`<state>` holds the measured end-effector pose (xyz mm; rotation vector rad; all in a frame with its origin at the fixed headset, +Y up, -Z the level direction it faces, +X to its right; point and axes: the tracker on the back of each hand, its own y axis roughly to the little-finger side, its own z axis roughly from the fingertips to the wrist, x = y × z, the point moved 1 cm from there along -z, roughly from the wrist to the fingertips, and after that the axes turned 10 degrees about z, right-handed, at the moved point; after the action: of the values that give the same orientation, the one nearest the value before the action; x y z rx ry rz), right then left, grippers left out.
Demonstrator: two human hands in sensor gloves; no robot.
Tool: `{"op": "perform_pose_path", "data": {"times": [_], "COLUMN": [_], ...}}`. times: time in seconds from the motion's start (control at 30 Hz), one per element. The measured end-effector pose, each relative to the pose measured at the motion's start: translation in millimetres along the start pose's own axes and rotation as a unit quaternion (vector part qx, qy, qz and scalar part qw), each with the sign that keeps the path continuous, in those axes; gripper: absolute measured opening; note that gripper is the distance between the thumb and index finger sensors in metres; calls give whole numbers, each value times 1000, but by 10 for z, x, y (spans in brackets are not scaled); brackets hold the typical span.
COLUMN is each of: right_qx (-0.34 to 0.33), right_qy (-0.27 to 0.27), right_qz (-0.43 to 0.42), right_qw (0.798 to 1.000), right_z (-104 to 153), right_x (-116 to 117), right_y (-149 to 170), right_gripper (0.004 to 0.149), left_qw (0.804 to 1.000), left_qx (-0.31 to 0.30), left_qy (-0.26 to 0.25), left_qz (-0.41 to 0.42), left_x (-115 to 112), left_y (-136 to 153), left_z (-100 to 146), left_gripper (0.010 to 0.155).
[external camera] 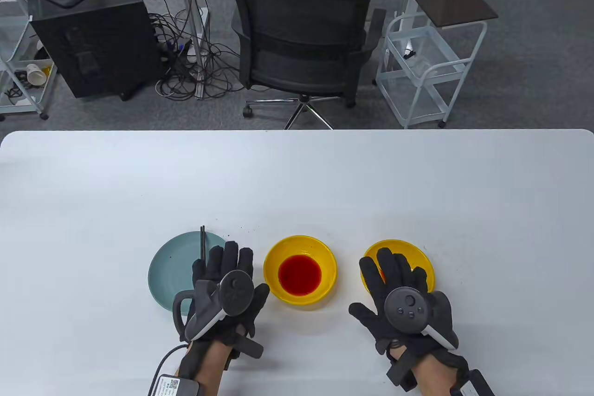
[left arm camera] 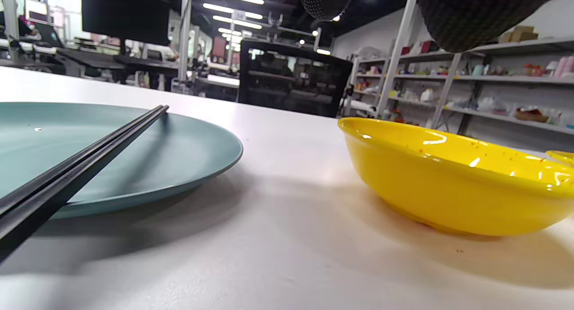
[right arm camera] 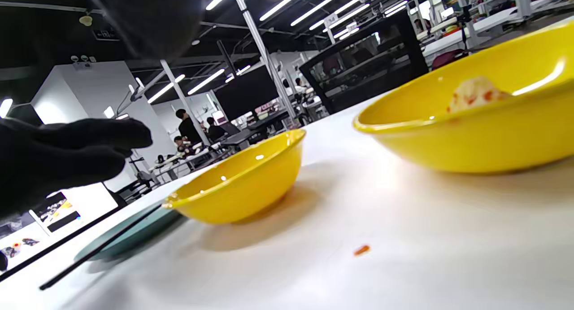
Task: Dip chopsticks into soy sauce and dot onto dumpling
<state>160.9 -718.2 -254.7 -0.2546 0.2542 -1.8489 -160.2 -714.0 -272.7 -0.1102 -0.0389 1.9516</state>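
Observation:
Two black chopsticks lie across the right part of a teal plate; they also show in the left wrist view. My left hand is spread flat over them and holds nothing. A yellow bowl of red sauce stands in the middle. A second yellow bowl on the right holds a pale dumpling with red specks. My right hand is open, its fingers over that bowl's near left part, and holds nothing.
The white table stretches far beyond the dishes. A small red crumb lies on the table near the bowls. A black office chair and a white cart stand behind the far edge.

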Motion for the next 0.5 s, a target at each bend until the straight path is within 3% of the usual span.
{"op": "perform_pose_path", "data": {"times": [0.1, 0.3, 0.43, 0.5], "right_qx": [1, -9, -12, -13], "right_qy": [-1, 6, 5, 5], "right_qz": [-1, -8, -17, -22], "right_qw": [1000, 1000, 1000, 1000], "right_z": [8, 38, 38, 41], "right_x": [-6, -41, -55, -62], "right_y": [1, -30, -23, -19], "right_gripper": [85, 85, 85, 85], "left_qw": [1000, 999, 991, 983], "left_qx": [8, 41, 124, 183], "left_qy": [13, -9, -46, -32], "left_qz": [-2, 7, 6, -1], "left_x": [-37, 59, 228, 275], "left_y": [20, 173, 439, 607], "left_z": [-29, -40, -46, -44], "left_gripper": [84, 82, 71, 66]}}
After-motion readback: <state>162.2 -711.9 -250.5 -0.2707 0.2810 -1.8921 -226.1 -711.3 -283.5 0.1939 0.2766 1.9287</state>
